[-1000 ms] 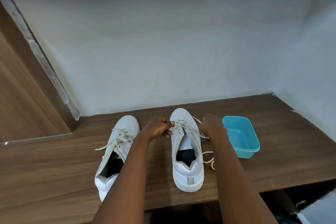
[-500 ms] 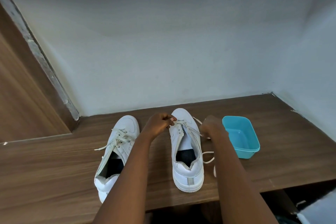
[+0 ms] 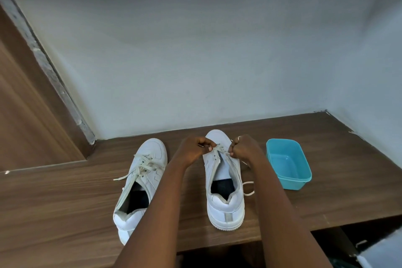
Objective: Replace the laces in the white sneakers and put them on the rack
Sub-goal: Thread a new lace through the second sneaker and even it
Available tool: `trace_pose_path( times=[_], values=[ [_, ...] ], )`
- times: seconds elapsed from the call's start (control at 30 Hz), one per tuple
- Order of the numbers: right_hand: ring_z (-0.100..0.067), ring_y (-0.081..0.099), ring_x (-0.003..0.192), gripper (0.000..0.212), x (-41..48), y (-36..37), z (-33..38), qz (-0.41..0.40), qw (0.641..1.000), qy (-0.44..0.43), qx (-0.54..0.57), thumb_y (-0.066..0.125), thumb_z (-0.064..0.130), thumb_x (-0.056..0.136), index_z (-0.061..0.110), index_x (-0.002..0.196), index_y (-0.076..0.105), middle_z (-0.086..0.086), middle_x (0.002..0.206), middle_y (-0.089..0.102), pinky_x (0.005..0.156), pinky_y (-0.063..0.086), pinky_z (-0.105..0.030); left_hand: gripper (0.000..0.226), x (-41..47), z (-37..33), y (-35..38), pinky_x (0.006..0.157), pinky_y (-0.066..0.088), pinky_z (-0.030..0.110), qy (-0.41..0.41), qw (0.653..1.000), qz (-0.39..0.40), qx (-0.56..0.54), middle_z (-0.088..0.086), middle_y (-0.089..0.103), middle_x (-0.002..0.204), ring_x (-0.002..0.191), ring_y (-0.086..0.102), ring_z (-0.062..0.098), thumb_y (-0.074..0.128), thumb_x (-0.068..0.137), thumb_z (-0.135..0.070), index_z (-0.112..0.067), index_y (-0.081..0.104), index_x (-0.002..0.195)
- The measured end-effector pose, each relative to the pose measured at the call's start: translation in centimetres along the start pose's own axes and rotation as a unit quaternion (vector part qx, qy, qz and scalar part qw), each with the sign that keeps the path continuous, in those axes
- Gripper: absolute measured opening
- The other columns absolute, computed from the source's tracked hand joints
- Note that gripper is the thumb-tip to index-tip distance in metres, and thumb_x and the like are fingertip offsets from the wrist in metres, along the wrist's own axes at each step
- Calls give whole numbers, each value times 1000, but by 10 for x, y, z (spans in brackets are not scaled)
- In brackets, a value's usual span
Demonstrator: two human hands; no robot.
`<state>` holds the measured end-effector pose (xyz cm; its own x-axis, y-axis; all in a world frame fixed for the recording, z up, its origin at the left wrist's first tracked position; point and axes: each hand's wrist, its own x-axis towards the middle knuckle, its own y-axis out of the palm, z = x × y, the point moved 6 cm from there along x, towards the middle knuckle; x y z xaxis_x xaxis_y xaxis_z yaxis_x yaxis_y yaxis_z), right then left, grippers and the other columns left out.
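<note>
Right white sneaker [image 3: 224,206] upright on table [image 3: 326,191], heel nearest | lace [image 3: 220,150] pinched at front eyelets by left hand [image 3: 193,150] and right hand [image 3: 245,148] (both closed) | left white sneaker [image 3: 139,183] laced, beside | teal tub [image 3: 289,178] right

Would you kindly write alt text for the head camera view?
Both hands, left hand and right hand, pinch the lace near the toe of the right white sneaker on a wooden shelf. A laced left sneaker and teal tub flank it.
</note>
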<state>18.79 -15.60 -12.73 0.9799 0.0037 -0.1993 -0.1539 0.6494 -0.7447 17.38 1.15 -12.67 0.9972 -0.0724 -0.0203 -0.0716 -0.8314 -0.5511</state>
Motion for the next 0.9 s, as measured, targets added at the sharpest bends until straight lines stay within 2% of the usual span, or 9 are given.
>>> trace_pose_path(
  times=[0.17,0.3,0.47,0.57,0.63,0.7,0.77,0.83,0.9],
  values=[
    [-22,53,85,13,1,-4,-17,-5,993,92,-71,61,10,84,6,96,63,-8,94,61,74,41,-29,20,0,1,2,66,37,-7,1,999,10,31,-1,69,113,93,56,0,62,89,-10,-11,72,106],
    [-22,53,87,22,0,0,-5,15,998,32,-47,55,9,87,-1,104,64,-14,109,65,66,39,-23,21,0,-1,1,64,35,-8,13,999,4,47,0,68,115,93,55,0,59,91,-10,-10,71,108],
    [-28,61,101,21,-4,2,6,16,1000,-10,-9,57,4,84,-3,101,68,-16,106,68,80,46,-30,19,0,-6,8,72,40,3,35,998,16,56,-3,68,113,97,57,4,61,90,-17,-16,73,105],
    [-27,62,96,22,-1,6,2,12,1000,13,8,59,3,83,-3,102,68,-17,104,68,73,43,-25,16,1,-7,15,70,39,15,37,996,22,75,-4,67,109,90,54,7,62,90,-24,-19,72,102],
    [-24,56,87,26,0,8,-1,16,999,40,9,58,6,84,-3,108,65,-17,103,65,66,42,-21,13,0,-7,17,67,37,15,46,995,23,84,-2,66,103,86,52,8,61,90,-23,-17,69,97],
    [-21,50,82,27,-1,10,-3,17,998,54,-26,60,8,85,-3,109,62,-19,103,62,53,33,-21,11,0,-6,19,69,37,17,53,994,27,89,-2,64,98,88,50,10,58,92,-22,-18,67,96],
    [-23,51,83,27,-1,12,-3,12,997,63,-48,61,9,85,-3,109,62,-17,104,63,49,29,-21,14,1,-4,20,77,40,23,46,993,30,107,1,62,103,97,47,12,54,94,-23,-19,65,102],
    [-28,58,95,28,0,12,-4,-1,996,70,-54,62,10,85,-1,110,62,-15,106,63,61,36,-21,18,2,-3,21,89,41,32,36,989,31,142,2,61,109,106,45,15,49,96,-25,-20,63,107],
    [-29,59,106,28,-1,11,-7,-19,995,93,-41,63,11,85,2,111,61,-14,114,63,72,39,-26,19,4,-2,23,94,41,36,33,987,31,152,3,62,111,111,44,17,47,96,-24,-20,62,108]
  ],
)
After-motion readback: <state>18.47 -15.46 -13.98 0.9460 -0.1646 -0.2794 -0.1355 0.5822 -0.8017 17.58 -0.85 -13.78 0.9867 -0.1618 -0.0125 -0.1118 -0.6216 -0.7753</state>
